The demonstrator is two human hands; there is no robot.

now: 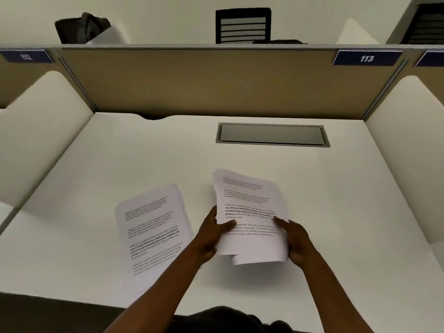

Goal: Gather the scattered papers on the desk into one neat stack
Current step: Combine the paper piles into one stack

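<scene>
A loose bundle of printed white papers (249, 203) is held above the white desk (336, 188), its sheets fanned and uneven at the top and bottom edges. My left hand (213, 234) grips the bundle's left edge with the thumb on top. My right hand (298, 241) grips its right edge the same way. A second pile of printed papers (151, 231) lies flat on the desk to the left, tilted, with its near corner close to the desk's front edge and partly under my left forearm.
A grey cable hatch (272, 135) is set into the desk behind the papers. A tan partition (192, 80) closes the back and white side panels (43, 131) flank the desk. A black chair (242, 25) stands beyond the partition.
</scene>
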